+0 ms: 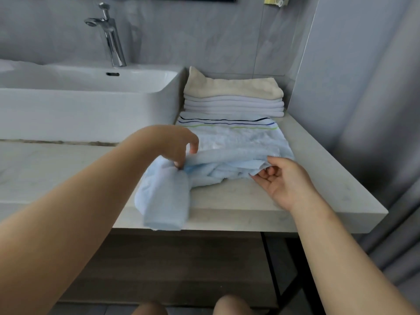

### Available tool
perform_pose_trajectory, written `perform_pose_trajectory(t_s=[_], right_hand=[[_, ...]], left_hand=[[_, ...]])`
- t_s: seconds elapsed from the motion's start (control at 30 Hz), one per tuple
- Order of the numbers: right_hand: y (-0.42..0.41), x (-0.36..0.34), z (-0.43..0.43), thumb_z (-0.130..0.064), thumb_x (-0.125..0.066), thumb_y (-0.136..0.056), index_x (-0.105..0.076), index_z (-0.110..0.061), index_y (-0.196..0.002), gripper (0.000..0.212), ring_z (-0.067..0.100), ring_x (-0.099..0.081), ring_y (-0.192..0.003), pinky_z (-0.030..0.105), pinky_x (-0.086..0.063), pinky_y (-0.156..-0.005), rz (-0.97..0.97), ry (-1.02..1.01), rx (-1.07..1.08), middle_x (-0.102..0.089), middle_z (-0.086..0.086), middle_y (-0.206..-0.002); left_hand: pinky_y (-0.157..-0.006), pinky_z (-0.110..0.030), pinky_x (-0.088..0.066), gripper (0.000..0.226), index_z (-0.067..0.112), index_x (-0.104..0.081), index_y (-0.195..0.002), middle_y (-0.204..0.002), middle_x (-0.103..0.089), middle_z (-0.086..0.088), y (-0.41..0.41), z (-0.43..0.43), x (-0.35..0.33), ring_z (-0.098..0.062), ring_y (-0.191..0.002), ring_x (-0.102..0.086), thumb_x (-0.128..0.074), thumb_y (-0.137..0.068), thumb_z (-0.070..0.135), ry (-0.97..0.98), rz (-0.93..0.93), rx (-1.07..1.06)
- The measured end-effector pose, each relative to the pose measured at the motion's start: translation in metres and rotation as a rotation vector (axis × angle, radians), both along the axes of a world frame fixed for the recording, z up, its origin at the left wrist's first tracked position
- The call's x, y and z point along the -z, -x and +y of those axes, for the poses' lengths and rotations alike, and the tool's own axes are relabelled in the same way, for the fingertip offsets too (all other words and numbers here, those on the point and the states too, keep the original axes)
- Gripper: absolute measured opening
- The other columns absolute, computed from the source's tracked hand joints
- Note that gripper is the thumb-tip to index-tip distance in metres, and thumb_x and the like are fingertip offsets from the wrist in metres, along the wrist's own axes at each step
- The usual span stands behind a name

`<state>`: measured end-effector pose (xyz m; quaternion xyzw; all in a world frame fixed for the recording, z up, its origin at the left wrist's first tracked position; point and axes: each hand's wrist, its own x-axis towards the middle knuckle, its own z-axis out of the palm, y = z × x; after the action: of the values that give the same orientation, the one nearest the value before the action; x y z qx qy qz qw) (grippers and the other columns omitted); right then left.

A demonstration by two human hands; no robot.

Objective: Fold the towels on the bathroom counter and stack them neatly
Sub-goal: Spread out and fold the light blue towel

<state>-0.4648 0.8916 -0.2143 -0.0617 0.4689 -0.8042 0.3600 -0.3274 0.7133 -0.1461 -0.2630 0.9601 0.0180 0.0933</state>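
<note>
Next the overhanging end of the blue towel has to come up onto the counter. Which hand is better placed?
Probably the left hand: it already pinches the blue towel right above the overhanging end. The right hand holds the far edge.

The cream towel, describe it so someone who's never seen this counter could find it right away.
Right of the white sink, a stack of folded towels sits against the back wall. The cream towel lies on top, the only beige one; those beneath are white.
</note>
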Motion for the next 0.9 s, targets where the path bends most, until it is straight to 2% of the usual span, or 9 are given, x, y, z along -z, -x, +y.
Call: perform_pose_trajectory(t_s=[0.13,0.27,0.4,0.47,0.53,0.6,0.7,0.8,0.9], right_hand=[[0.001,-0.001,0.004,-0.007,-0.05,-0.094,-0.054,-0.005,-0.074,0.02,0.013,-0.056,-0.048,0.036,-0.058,-0.062,-0.087,0.034,-0.003,-0.046,0.004,-0.052],[0.0,-0.003,0.006,-0.009,-0.05,-0.094,-0.056,-0.004,-0.081,0.015,0.023,-0.062,-0.073,0.034,-0.059,-0.063,-0.124,0.063,-0.001,-0.058,0.012,-0.077],[0.0,-0.003,0.007,-0.009,-0.049,-0.093,-0.049,-0.009,-0.075,0.018,0.011,-0.047,-0.044,0.016,-0.042,-0.038,-0.122,0.02,0.05,-0.049,0.005,-0.068],[0.002,0.0,0.007,-0.01,-0.048,-0.094,-0.048,-0.01,-0.075,0.019,0.008,-0.039,-0.034,0.014,-0.032,-0.035,-0.108,0.027,0.055,-0.046,0.002,-0.063],[0.002,0.001,0.006,-0.011,-0.05,-0.094,-0.048,-0.01,-0.077,0.017,0.007,-0.038,-0.033,0.014,-0.03,-0.034,-0.061,0.029,0.075,-0.045,0.001,-0.061],[0.0,0.004,0.003,-0.012,-0.055,-0.092,-0.051,-0.009,-0.093,0.006,0.007,-0.044,-0.037,0.016,-0.034,-0.036,0.097,-0.01,0.099,-0.05,0.002,-0.065],[-0.009,0.011,-0.001,-0.019,-0.07,-0.081,-0.042,-0.023,-0.126,0.053,0.007,-0.058,-0.068,0.023,-0.047,-0.055,0.505,-0.192,0.12,-0.062,-0.001,-0.09],[-0.02,0.02,-0.006,-0.033,-0.075,-0.073,-0.026,-0.038,-0.14,0.083,0.004,-0.043,-0.109,0.027,-0.038,-0.085,0.993,-0.479,0.083,-0.042,-0.017,-0.127],[-0.024,0.024,-0.009,-0.033,-0.068,-0.079,-0.039,-0.035,-0.131,0.061,0.02,-0.052,-0.102,0.03,-0.04,-0.076,1.107,-0.675,0.075,-0.052,-0.004,-0.118]], left_hand=[[-0.086,-0.036,-0.049,0.028,0.029,-0.049,-0.079,-0.096,-0.055,0.003,-0.002,-0.003,-0.018,-0.025,-0.095,-0.058,-0.063,-0.079,0.005,0.08,-0.126,-0.015],[-0.076,-0.031,-0.04,0.023,0.019,-0.062,-0.088,-0.102,-0.062,-0.007,-0.004,-0.005,-0.011,-0.027,-0.088,-0.051,-0.049,-0.082,0.0,0.13,0.349,-0.075],[-0.068,-0.037,-0.035,0.02,0.014,-0.066,-0.101,-0.101,-0.06,-0.011,-0.007,0.005,0.022,-0.033,-0.094,-0.052,-0.055,-0.085,0.009,0.562,0.78,-0.082],[-0.067,-0.036,-0.038,0.02,0.015,-0.064,-0.105,-0.101,-0.059,-0.01,-0.008,0.011,0.04,-0.033,-0.094,-0.054,-0.057,-0.088,0.026,0.378,0.786,-0.044],[-0.083,-0.034,-0.037,0.038,0.022,-0.056,-0.118,-0.113,-0.057,-0.004,-0.008,0.012,0.06,-0.028,-0.107,-0.051,-0.056,-0.087,0.044,0.2,0.643,-0.035],[-0.096,-0.033,-0.03,0.053,0.027,-0.044,-0.131,-0.13,-0.049,0.002,-0.012,0.011,0.077,-0.022,-0.12,-0.044,-0.053,-0.086,0.052,0.153,0.548,-0.054],[-0.097,-0.032,-0.028,0.051,0.022,-0.045,-0.128,-0.131,-0.047,0.002,-0.017,0.014,0.088,-0.022,-0.12,-0.046,-0.056,-0.085,0.048,0.126,0.689,-0.095],[-0.091,-0.031,-0.029,0.032,0.02,-0.055,-0.115,-0.122,-0.052,0.001,-0.021,0.014,0.086,-0.022,-0.112,-0.05,-0.054,-0.089,0.039,0.184,0.699,-0.07],[-0.089,-0.029,-0.029,0.027,0.02,-0.058,-0.113,-0.118,-0.052,0.002,-0.025,0.015,0.079,-0.02,-0.11,-0.049,-0.049,-0.093,0.036,0.187,0.594,-0.047]])
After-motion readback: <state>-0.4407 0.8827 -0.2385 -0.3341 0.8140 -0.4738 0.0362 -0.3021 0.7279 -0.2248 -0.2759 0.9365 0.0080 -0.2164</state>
